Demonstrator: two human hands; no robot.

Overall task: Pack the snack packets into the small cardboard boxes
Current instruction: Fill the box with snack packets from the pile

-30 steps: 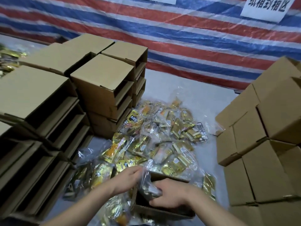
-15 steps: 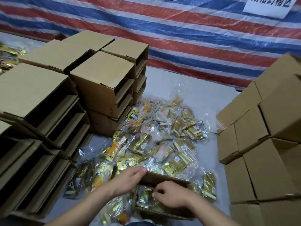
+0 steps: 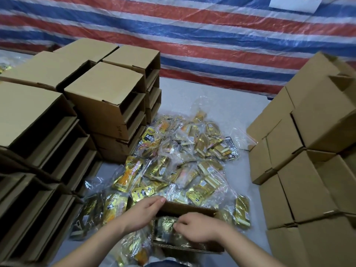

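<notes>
- Right hand [image 3: 194, 227] down inside the open small cardboard box [image 3: 185, 209], fingers curled and pinching the clear-wrapped gold snack packet [image 3: 165, 226] lying in it.
- Left hand [image 3: 142, 211] resting on the box's far-left corner, fingers straight and relaxed, gripping nothing; probably steadying the wall.
- Loose pile of snack packets [image 3: 179, 164] spread on the grey surface [image 3: 221, 105] just beyond the box, between the two cardboard stacks; a few more beside the left forearm.
- Handling, as a judgement: light, soft and floppy, with slick crinkly film likely to slide between fingers; best pinched at a sealed edge or scooped flat under the palm, not squeezed in the middle.
- Box walls thin corrugated board, stiff enough but apt to bow; worth holding by a corner while filling.
- Count: one box being filled, one packet plainly visible inside, possibly more under the hand.
- Loose packets: several dozen, overlapped and glare-covered, so no exact figure.
- Empty open boxes [image 3: 107, 97] stacked on their sides at left: roughly fifteen to twenty visible openings.
- Closed boxes [image 3: 300, 170] stacked at right: about ten in view, some cut by the frame edge.
</notes>
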